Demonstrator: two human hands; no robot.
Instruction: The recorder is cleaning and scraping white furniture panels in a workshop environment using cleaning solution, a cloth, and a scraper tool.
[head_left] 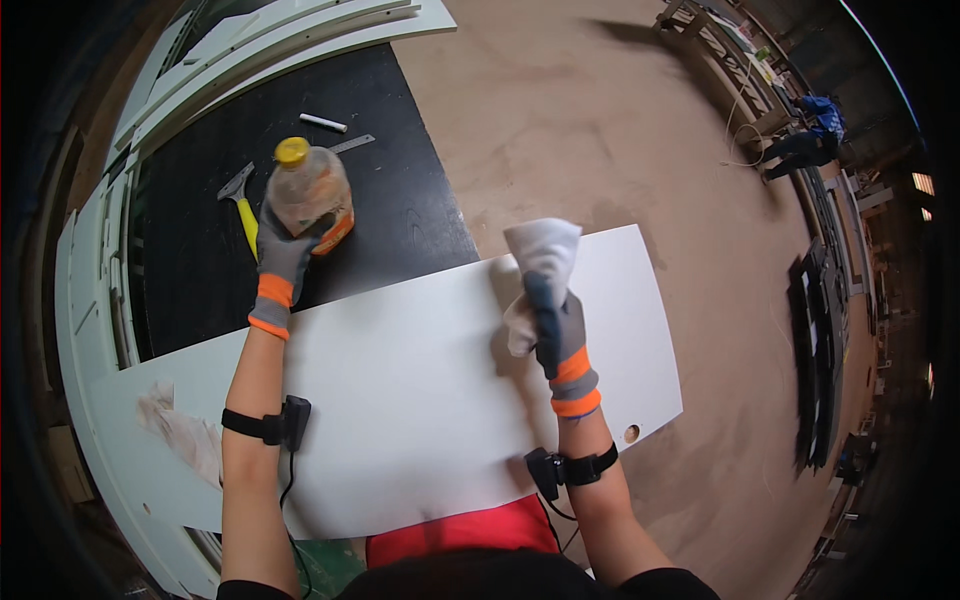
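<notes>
My left hand (290, 245), in a grey and orange glove, grips a clear plastic bottle (308, 190) with a yellow cap (291, 151) and an orange label, over the black board (400, 210). My right hand (560, 330), gloved the same way, is closed round a bunched white cloth (547, 247) above the white panel (400, 390). Just left of the bottle lies a scraper (246, 215) with a yellow handle. Beyond the bottle are a steel ruler (352, 144), partly hidden, and a white marker-like stick (323, 123).
A stained, crumpled cloth (185, 425) rests on the panel beside my left forearm. The panel has a round hole (631, 433) near its right corner. White boards (270, 50) are stacked at the far left. Another person (815, 130) stands by a workbench (725, 45) at the far right.
</notes>
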